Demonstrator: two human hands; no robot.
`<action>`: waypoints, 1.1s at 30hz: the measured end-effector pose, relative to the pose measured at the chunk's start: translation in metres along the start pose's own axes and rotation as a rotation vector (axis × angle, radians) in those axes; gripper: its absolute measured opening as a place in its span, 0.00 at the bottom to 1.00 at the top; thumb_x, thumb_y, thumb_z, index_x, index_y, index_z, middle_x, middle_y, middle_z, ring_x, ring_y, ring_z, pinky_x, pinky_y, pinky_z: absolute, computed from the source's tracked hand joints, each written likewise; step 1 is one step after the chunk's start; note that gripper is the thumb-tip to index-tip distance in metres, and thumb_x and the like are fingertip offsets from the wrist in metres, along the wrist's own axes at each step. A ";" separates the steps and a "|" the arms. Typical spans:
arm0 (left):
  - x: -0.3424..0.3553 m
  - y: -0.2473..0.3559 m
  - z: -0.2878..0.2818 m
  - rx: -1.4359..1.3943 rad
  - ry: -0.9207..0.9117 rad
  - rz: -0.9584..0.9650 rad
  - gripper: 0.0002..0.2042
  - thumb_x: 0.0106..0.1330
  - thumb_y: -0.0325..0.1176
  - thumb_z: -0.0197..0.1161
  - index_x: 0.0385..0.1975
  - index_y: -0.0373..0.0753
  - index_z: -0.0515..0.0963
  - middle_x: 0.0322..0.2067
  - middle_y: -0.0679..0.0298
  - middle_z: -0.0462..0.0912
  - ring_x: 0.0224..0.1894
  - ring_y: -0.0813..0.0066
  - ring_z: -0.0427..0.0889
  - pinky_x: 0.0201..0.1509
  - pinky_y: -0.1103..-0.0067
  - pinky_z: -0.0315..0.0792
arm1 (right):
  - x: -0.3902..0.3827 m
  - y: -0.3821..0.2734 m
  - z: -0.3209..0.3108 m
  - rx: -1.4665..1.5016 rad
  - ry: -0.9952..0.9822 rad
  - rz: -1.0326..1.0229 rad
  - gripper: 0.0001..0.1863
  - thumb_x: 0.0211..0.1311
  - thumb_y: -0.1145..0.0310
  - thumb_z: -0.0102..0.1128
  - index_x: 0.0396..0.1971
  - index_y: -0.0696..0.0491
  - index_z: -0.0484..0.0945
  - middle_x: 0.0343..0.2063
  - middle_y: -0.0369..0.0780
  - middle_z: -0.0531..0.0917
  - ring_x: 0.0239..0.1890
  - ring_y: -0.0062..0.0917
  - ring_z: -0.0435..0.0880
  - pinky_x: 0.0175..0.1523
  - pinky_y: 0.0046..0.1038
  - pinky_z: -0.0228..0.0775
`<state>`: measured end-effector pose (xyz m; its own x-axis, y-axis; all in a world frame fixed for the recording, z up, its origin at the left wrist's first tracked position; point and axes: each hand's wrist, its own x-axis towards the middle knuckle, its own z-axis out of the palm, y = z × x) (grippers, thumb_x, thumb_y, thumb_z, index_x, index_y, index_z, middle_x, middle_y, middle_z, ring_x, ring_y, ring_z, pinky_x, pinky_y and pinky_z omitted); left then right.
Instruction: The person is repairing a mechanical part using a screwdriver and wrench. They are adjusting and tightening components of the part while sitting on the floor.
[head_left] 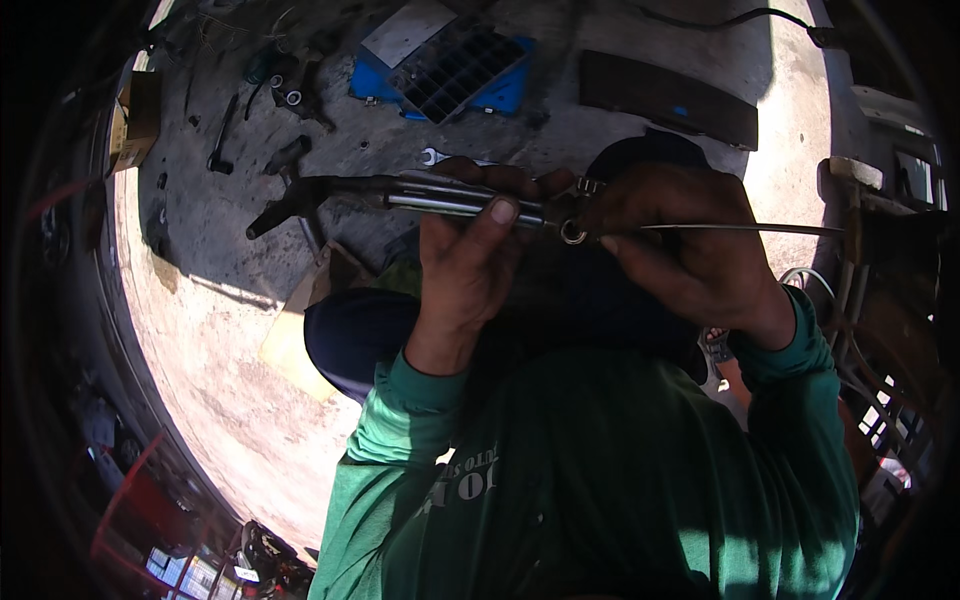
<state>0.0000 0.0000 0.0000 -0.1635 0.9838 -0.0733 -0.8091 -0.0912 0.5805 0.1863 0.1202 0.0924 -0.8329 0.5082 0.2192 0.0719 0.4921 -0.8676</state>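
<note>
My left hand is wrapped around a long metal part with a shiny rod and a dark, greasy end pointing left. My right hand grips the other end, by a small metal ring. A thin stiff wire sticks out to the right from under its fingers. Both hands are raised in front of me, above my dark trousers and green long sleeves.
On the concrete floor lie a blue tray with a black divided organiser, a spanner, dark tools, a cardboard box, a dark flat panel and a piece of cardboard. A rack stands at right.
</note>
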 end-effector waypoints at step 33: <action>-0.008 0.003 0.025 -0.047 0.193 0.081 0.15 0.69 0.38 0.68 0.51 0.50 0.73 0.57 0.56 0.80 0.70 0.47 0.69 0.70 0.52 0.68 | -0.003 0.015 0.038 0.146 0.461 0.132 0.14 0.77 0.67 0.51 0.50 0.61 0.78 0.34 0.44 0.86 0.37 0.27 0.87 0.44 0.27 0.77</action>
<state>0.0129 -0.0046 0.0227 -0.3302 0.9257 -0.1845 -0.8135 -0.1800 0.5530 0.1691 0.0994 0.0614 -0.4905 0.8351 0.2491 0.0551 0.3150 -0.9475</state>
